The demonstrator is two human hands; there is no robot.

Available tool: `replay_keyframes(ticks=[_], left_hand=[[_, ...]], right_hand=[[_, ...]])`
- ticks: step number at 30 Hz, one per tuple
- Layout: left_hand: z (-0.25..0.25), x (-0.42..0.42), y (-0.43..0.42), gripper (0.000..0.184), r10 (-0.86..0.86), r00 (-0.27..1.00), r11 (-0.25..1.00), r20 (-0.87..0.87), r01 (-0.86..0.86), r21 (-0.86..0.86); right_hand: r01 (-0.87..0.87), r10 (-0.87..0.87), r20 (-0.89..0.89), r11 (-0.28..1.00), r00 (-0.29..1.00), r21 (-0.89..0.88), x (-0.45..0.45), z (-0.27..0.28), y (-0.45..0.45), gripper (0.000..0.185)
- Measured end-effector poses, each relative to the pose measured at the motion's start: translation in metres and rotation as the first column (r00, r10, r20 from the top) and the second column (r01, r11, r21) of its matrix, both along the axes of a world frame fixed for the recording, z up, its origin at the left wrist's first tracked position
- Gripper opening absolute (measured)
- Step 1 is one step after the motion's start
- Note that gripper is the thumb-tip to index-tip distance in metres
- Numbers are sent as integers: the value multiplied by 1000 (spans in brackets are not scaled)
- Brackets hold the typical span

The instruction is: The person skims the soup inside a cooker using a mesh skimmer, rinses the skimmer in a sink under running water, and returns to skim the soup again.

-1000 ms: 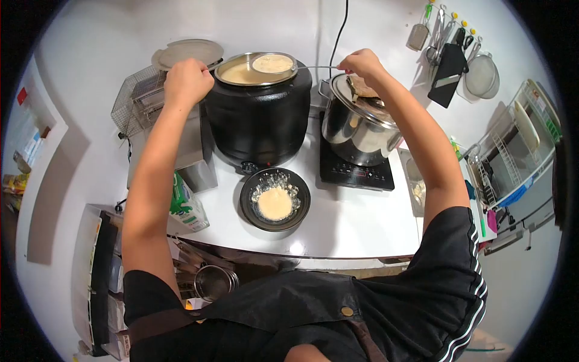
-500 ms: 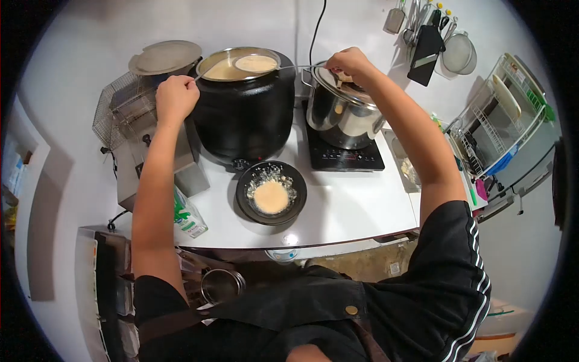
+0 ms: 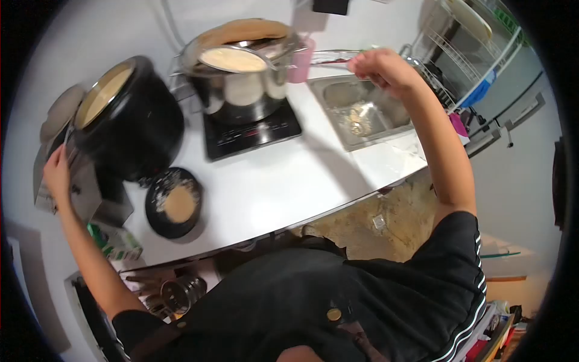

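Observation:
My right hand (image 3: 386,71) is closed on the far end of a long thin handle, over the sink. At its other end a round strainer (image 3: 234,59) filled with creamy pale stuff hangs over the lidded steel pot (image 3: 244,90). At the far left my left hand (image 3: 58,174) grips a thin utensil handle (image 3: 67,140) beside the black pot (image 3: 136,120), which holds pale liquid (image 3: 105,96). In front of that pot, a black bowl (image 3: 158,218) contains a pale round mass and scattered bits.
The steel pot stands on a black induction cooker (image 3: 253,136). Right of it are a pink cup (image 3: 301,63) and a sink (image 3: 353,142) with food bits. A green-and-white carton (image 3: 123,246) is at the counter's left front, and a dish rack (image 3: 464,48) at upper right.
The view has swung right. My right hand has carried the filled strainer from above the black pot to above the steel pot. My left hand remains beside the black pot, now lower and farther left.

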State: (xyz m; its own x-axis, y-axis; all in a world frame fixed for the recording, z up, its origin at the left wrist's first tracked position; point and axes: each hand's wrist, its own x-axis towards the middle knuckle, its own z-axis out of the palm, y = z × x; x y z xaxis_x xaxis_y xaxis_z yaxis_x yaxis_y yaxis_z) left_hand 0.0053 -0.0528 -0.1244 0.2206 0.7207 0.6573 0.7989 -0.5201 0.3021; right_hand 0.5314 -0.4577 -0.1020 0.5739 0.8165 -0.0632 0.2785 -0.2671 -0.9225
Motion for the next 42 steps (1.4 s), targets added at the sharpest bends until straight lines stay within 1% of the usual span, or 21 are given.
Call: replay_keyframes(ticks=[2, 4, 7, 9, 11, 13, 14, 15, 16, 17, 19, 22, 23, 26, 29, 31, 35, 37, 39, 41, 42], left_hand=[[-9, -4, -13, 34, 59, 982, 986, 177, -30, -166], [-23, -3, -36, 35, -43, 931, 997, 363, 66, -49], [-50, 13, -99, 35, 28, 760, 997, 650, 26, -72], [-88, -15, -120, 33, 57, 751, 991, 658, 36, -126], [-113, -2, -156, 31, 159, 681, 975, 714, 6, -223], [-137, 21, -190, 30, 216, 592, 969, 776, -30, -247], [-158, 12, -199, 29, 202, 552, 968, 809, 14, -252], [-171, 6, -208, 29, 193, 510, 965, 838, 54, -255], [-172, 14, -221, 28, 229, 529, 954, 817, 45, -297], [-174, 22, -235, 26, 268, 543, 942, 795, 25, -335], [-177, 35, -248, 26, 189, 585, 970, 789, 14, -243], [-158, 52, -265, 24, 245, 459, 964, 854, -23, -264], [-155, 54, -267, 23, 212, 417, 975, 884, -28, -221], [-149, 49, -275, 23, 179, 383, 972, 906, 74, -223], [-149, 47, -286, 24, 249, 428, 952, 869, 55, -300], [-171, 23, -283, 25, 273, 433, 951, 859, 13, -309], [-190, -5, -298, 22, 337, 446, 921, 829, 30, -389], [-205, -15, -300, 23, 293, 392, 936, 872, 68, -345], [-203, -19, -303, 24, 418, 433, 878, 799, 35, -478], [-190, 0, -303, 24, 412, 417, 885, 810, 27, -464], [-183, 11, -302, 25, 409, 394, 894, 823, 8, -448]], right_hand=[[71, -70, 33, 997, 997, -26, 52, -17, -51, 14], [138, -136, 49, 989, 990, -48, 94, -39, -97, 13], [278, -263, 239, 960, 935, -30, 170, -95, -151, 15], [535, -313, 598, 812, 738, -235, 189, -121, -160, 17], [652, -203, 811, 712, 548, -262, 190, -145, -149, 21], [638, -115, 921, 752, 373, -165, 200, -188, -137, 16], [631, -108, 918, 756, 383, -174, 203, -202, -131, 16], [557, 36, 957, 807, 286, -197, 205, -214, -123, 12], [473, 169, 971, 851, 168, -230, 206, -222, -117, 9], [446, 176, 969, 863, 171, -235, 208, -226, -115, 9], [316, 195, 979, 934, -66, -165, 212, -234, -108, 10], [548, 340, 939, 776, 54, -312, 231, -237, -98, 12], [590, 462, 814, 566, 352, -576, 228, -219, -92, 12], [510, 561, 751, 558, 350, -654, 256, -228, -100, 15], [526, 470, 782, 579, 408, -623, 262, -227, -111, 18], [565, 315, 842, 632, 438, -530, 263, -219, -111, 18], [700, 146, 941, 635, 305, -326, 235, -206, -106, 16], [781, -93, 955, 600, 282, -172, 225, -229, -91, 14], [787, -79, 936, 569, 342, -239, 186, -242, -65, 16], [542, 314, 801, 607, 509, -582, 138, -246, -46, 18], [496, 320, 788, 638, 526, -590, 118, -242, -43, 19]])
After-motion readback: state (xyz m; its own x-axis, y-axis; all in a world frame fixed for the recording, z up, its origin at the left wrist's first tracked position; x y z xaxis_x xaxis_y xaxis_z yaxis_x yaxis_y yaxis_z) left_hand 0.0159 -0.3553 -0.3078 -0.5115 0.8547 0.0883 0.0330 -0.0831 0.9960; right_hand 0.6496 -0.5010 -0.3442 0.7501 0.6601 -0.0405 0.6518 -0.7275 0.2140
